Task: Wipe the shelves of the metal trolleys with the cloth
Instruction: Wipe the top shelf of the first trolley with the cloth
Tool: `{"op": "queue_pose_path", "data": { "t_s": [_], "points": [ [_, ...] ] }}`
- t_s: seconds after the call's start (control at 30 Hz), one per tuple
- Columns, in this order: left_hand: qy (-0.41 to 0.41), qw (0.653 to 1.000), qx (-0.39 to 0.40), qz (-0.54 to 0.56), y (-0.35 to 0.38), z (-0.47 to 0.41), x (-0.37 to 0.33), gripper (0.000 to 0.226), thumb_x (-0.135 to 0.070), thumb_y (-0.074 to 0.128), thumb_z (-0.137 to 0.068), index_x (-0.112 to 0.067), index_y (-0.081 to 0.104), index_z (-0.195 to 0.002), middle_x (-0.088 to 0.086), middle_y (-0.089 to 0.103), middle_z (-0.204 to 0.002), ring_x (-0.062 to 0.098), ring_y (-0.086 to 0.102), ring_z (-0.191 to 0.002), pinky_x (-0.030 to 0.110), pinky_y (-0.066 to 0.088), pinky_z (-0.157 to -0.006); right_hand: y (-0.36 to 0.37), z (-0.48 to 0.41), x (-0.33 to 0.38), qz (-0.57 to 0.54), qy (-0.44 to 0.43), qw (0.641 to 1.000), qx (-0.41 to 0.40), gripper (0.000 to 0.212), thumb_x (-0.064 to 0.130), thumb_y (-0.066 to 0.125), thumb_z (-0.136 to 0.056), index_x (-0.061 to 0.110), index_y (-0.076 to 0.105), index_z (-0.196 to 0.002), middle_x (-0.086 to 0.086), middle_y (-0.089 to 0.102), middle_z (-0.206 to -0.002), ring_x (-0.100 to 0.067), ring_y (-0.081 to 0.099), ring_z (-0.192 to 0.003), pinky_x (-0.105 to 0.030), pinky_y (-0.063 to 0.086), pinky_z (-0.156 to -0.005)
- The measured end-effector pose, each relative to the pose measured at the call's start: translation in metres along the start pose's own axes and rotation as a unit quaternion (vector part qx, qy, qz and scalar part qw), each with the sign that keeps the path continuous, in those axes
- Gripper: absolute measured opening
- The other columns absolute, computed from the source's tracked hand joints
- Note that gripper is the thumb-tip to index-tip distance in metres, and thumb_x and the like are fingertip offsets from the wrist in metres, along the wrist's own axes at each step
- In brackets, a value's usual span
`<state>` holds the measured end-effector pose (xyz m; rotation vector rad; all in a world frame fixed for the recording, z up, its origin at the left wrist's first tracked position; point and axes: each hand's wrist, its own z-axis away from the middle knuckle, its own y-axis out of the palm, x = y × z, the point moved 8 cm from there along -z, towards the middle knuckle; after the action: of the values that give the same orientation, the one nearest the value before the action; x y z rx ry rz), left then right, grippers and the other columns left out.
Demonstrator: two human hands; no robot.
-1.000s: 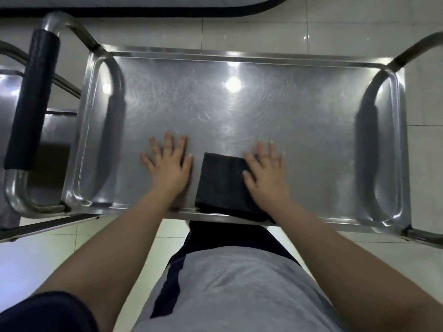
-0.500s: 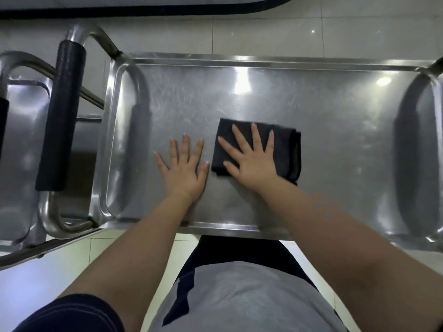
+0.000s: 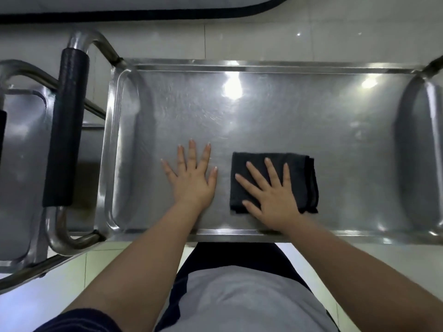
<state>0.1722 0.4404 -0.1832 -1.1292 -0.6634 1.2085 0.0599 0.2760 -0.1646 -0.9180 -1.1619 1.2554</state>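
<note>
The top shelf (image 3: 299, 111) of a shiny metal trolley fills the view below me. A folded black cloth (image 3: 299, 168) lies flat on it, near the front edge and a little right of centre. My right hand (image 3: 271, 195) presses on the cloth with straight, spread fingers. My left hand (image 3: 191, 178) lies flat on the bare metal just left of the cloth, fingers spread, apart from it.
A second metal trolley (image 3: 21, 164) stands at the left, its black padded handle (image 3: 66, 128) close beside the first trolley's left rim. Pale floor tiles (image 3: 287, 41) surround both. A dark-edged mat (image 3: 143, 13) lies along the far side.
My right hand has slid the cloth to the right across the shelf and slightly toward the front edge. My left hand stays flat on the metal.
</note>
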Motion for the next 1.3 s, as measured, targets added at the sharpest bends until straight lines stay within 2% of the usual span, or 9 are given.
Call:
{"op": "queue_pose_path", "data": {
  "t_s": [0.17, 0.33, 0.47, 0.63, 0.8, 1.03, 1.3],
  "points": [
    [-0.007, 1.000, 0.030, 0.006, -0.005, 0.000, -0.001, 0.062, -0.057, 0.016, -0.101, -0.044, -0.015, -0.153, -0.004, -0.025, -0.163, 0.027, -0.026, -0.148, 0.069, -0.014, -0.111, 0.013, 0.045, 0.015, 0.011, -0.016, 0.999, 0.027, 0.065, 0.061, 0.039, -0.095, 0.041, 0.022, -0.155, 0.002, 0.016, -0.165, -0.040, 0.010, -0.150, -0.071, 0.011, -0.112],
    [0.038, 0.998, -0.016, 0.055, -0.038, -0.027, -0.028, 0.062, -0.047, 0.027, -0.103, -0.039, -0.003, -0.157, -0.003, -0.017, -0.165, 0.024, -0.022, -0.150, 0.062, -0.022, -0.112, 0.012, 0.041, 0.015, -0.001, 0.049, 0.997, 0.054, 0.064, 0.060, 0.035, -0.095, 0.042, 0.019, -0.155, 0.003, 0.018, -0.164, -0.046, 0.006, -0.149, -0.069, 0.004, -0.113],
    [0.087, 0.996, 0.001, 0.019, -0.046, -0.076, -0.055, 0.059, -0.052, 0.019, -0.103, -0.039, -0.003, -0.157, 0.000, -0.016, -0.165, 0.027, -0.021, -0.150, 0.063, -0.017, -0.114, 0.008, 0.038, -0.002, -0.010, 0.140, 0.989, 0.042, 0.067, 0.063, 0.034, -0.093, 0.044, 0.018, -0.155, -0.002, 0.015, -0.165, -0.049, -0.001, -0.148, -0.071, -0.003, -0.113],
    [0.100, 0.995, 0.012, -0.021, -0.030, -0.096, -0.054, 0.058, -0.057, 0.006, -0.101, -0.042, -0.010, -0.155, -0.003, -0.019, -0.165, 0.025, -0.021, -0.150, 0.067, -0.011, -0.113, 0.008, 0.020, -0.013, -0.010, 0.110, 0.993, 0.050, 0.070, 0.070, 0.034, -0.091, 0.047, 0.015, -0.154, -0.002, 0.016, -0.165, -0.051, 0.001, -0.147, -0.076, 0.005, -0.109],
    [0.102, 0.995, 0.000, -0.020, -0.028, -0.097, -0.053, 0.058, -0.057, 0.004, -0.100, -0.042, -0.009, -0.155, -0.004, -0.017, -0.165, 0.024, -0.020, -0.151, 0.066, -0.011, -0.114, -0.007, -0.050, -0.059, -0.007, 0.118, 0.992, 0.043, 0.068, 0.071, 0.026, -0.092, 0.048, 0.011, -0.154, 0.001, 0.013, -0.165, -0.048, -0.001, -0.148, -0.074, 0.000, -0.110],
    [0.101, 0.995, -0.008, -0.021, -0.025, -0.103, -0.054, 0.057, -0.057, 0.008, -0.101, -0.044, -0.011, -0.154, -0.004, -0.016, -0.165, 0.023, -0.019, -0.151, 0.065, -0.012, -0.115, -0.042, -0.176, -0.133, -0.007, 0.184, 0.982, 0.034, 0.066, 0.073, 0.015, -0.093, 0.052, -0.008, -0.151, 0.007, -0.012, -0.165, -0.041, -0.014, -0.148, -0.069, -0.012, -0.112],
    [0.093, 0.995, 0.013, -0.040, -0.026, -0.109, -0.058, 0.059, -0.059, 0.005, -0.099, -0.045, -0.014, -0.153, -0.006, -0.021, -0.163, 0.021, -0.024, -0.149, 0.063, -0.012, -0.115, -0.050, -0.188, -0.152, -0.013, 0.185, 0.982, 0.039, 0.067, 0.073, 0.014, -0.092, 0.052, -0.009, -0.151, 0.010, -0.013, -0.165, -0.038, -0.015, -0.149, -0.066, -0.012, -0.113]
  ]
}}
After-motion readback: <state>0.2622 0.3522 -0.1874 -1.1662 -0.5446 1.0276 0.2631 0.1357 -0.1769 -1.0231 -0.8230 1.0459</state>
